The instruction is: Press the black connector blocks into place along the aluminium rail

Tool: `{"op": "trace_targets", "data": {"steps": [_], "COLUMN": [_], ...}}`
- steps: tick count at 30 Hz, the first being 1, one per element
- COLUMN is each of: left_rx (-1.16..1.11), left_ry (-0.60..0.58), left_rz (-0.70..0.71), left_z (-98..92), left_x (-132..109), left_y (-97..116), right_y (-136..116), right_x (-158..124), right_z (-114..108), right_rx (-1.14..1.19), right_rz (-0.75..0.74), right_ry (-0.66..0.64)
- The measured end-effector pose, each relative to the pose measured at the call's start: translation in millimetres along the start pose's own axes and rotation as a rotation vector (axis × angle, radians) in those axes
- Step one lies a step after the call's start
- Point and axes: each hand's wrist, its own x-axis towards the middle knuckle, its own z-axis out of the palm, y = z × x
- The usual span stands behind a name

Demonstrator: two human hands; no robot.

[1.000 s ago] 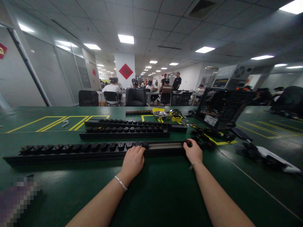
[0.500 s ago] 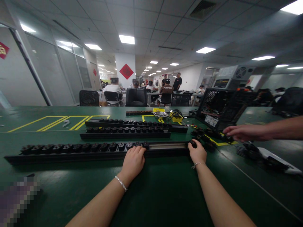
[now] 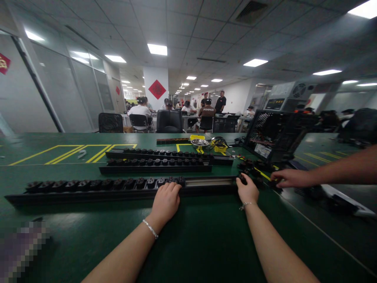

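A long black rail (image 3: 73, 198) lies on the green counter (image 3: 97, 239), its long axis running left to right before both hands. From its left end, a row of black plugs (image 3: 94, 184) stands along it up to the left hand (image 3: 166, 201), whose bent fingers lie over the rail's front edge; how firmly, I cannot tell. Behind the rail's middle are shorter rails (image 3: 156, 169) and a metal bowl (image 3: 199, 143). A pale groove (image 3: 209, 182) runs along the rail to the right hand (image 3: 247, 189), which pinches a small black part (image 3: 243, 179) at the rail's right end. Past that end, a co-worker's hand (image 3: 290, 179) hangs near loose black parts (image 3: 257, 166), before an open computer case (image 3: 279, 137).
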Motion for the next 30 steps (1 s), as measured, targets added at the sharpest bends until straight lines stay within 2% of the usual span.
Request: {"op": "trace_targets", "data": {"steps": [7, 10, 13, 19, 23, 30], "left_rx": [-0.001, -0.005, -0.010, -0.016, -0.036, -0.043], "left_ry": [-0.001, 0.012, 0.011, 0.004, 0.013, 0.031], "left_rz": [-0.003, -0.001, 0.001, -0.008, -0.009, -0.007], "left_z": [-0.6, -0.7, -0.8, -0.9, -1.7, -0.8], "left_x": [0, -1, -1, -1, -2, -2], "left_y": [0, 0, 0, 1, 1, 2], "right_y": [4, 15, 28, 43, 42, 31], "right_x": [2, 10, 17, 25, 25, 16], "right_z": [2, 2, -1, -6, -7, -14], "right_rx": [0.010, 0.020, -0.014, -0.166, -0.251, -0.291], "right_rz": [0.008, 0.114, 0.164, 0.164, 0.230, 0.250], "right_ry": [0.069, 0.124, 0.108, 0.079, 0.073, 0.051]}}
